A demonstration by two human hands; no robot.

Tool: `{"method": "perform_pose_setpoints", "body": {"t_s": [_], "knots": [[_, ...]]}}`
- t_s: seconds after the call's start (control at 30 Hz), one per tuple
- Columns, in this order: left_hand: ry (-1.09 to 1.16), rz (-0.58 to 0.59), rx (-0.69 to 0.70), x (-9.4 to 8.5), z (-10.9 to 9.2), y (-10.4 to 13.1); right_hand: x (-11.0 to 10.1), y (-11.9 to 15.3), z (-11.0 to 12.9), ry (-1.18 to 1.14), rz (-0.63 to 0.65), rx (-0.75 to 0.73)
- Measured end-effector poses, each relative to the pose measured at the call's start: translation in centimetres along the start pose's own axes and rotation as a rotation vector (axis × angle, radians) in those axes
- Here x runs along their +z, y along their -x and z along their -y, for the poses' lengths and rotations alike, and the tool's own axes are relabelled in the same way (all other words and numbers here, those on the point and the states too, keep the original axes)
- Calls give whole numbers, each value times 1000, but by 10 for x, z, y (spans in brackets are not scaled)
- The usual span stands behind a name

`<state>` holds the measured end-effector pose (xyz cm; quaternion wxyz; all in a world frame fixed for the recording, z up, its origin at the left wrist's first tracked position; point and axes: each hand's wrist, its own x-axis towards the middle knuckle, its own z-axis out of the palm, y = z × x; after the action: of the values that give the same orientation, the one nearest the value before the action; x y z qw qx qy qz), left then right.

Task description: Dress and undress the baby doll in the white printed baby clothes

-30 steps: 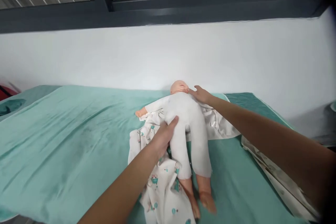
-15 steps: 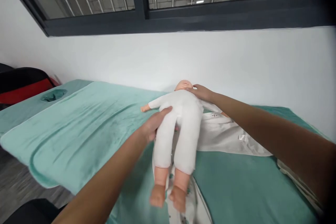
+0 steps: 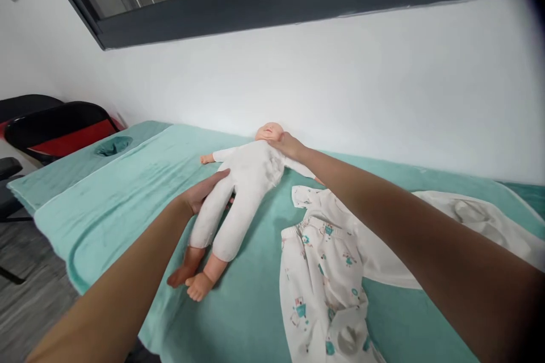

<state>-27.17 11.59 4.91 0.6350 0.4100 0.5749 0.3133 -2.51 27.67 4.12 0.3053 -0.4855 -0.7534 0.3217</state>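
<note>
A baby doll (image 3: 252, 164) with a white cloth body lies face up on the green cover, its head by the wall and its bare feet toward me. My left hand (image 3: 207, 188) grips the doll's hip and upper thigh, thumb on top and the other fingers partly hidden beneath. At the neck, my right hand (image 3: 289, 145) holds the doll from the side, with its fingers partly out of sight behind the head. Right of the doll lie white printed baby pants (image 3: 321, 272) and a white garment (image 3: 383, 249), partly covered by my right forearm.
The green cover (image 3: 123, 193) drapes over a bed with a face hole (image 3: 113, 146) at its left end. A white wall (image 3: 361, 85) and a dark window frame (image 3: 179, 25) rise behind. Black and red chairs (image 3: 63, 127) stand at the left.
Both hands have carried the doll left, off the clothes and onto bare cover. The printed pants, earlier mostly beneath the doll, now show fully beside it. My view has turned right.
</note>
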Motion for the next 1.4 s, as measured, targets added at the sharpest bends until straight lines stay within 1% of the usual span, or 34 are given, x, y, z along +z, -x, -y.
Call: {"method": "perform_pose_setpoints", "body": {"t_s": [0.07,0.1,0.13,0.2,0.27,0.3,0.33,0.4,0.43,0.47,0.5,0.53,0.57,0.6,0.67,0.73,0.83,0.87,0.93,0.97,1.0,1.03,1.1,1.13,1.17,1.2,1.23,1.27,1.3,1.33,1.4], "knots": [[-29,-37,18,-1,0,2,1,-5,-7,82,16,27],[-76,-65,30,-2,-1,3,-3,-3,-12,151,26,56],[-156,-124,47,-2,-2,5,-9,1,-18,227,36,96],[-356,-321,84,-3,-4,11,-28,17,-34,360,51,192],[-507,-542,117,1,-7,22,-52,45,-51,446,49,279],[-557,-630,151,6,-8,28,-65,63,-59,496,50,322],[-607,-700,211,15,-7,36,-77,82,-65,547,54,354],[-741,-792,389,42,1,55,-96,123,-74,641,81,388],[-826,-803,482,60,8,65,-104,144,-76,679,105,390],[-881,-753,530,80,17,73,-110,164,-76,713,132,388],[-905,-637,541,100,28,81,-116,182,-74,739,159,378],[-923,-457,520,121,39,87,-120,199,-71,759,183,362],[-926,-330,488,141,51,91,-125,214,-66,774,200,343],[-923,-268,485,159,62,93,-130,228,-60,784,210,320],[-910,-240,552,191,77,95,-140,251,-44,793,205,266],[-884,-154,667,218,81,97,-151,271,-25,792,167,209],[-846,66,840,255,71,112,-169,299,7,772,82,114],[-835,110,897,267,65,120,-175,308,19,761,58,81],[-813,151,1008,288,51,138,-185,327,43,731,35,12],[-801,138,1082,297,44,146,-190,338,56,703,33,-33],[-787,88,1168,305,37,154,-194,349,69,663,39,-89],[-768,4,1264,312,29,160,-198,361,83,600,43,-168],[-714,-227,1449,321,16,170,-204,386,112,515,66,-304],[-695,-328,1505,323,9,175,-206,399,126,509,69,-356],[-706,-378,1523,324,4,179,-208,412,139,521,67,-401],[-754,-379,1513,324,-2,184,-210,424,151,532,63,-437],[-828,-354,1481,323,-6,190,-212,436,161,545,58,-456],[-919,-328,1436,322,-10,197,-215,447,169,559,49,-453],[-1017,-326,1386,320,-14,205,-218,457,173,571,32,-424],[-1112,-355,1339,319,-17,214,-221,466,175,579,5,-367],[-1263,-482,1255,316,-22,232,-227,480,171,559,-50,-187]]}}
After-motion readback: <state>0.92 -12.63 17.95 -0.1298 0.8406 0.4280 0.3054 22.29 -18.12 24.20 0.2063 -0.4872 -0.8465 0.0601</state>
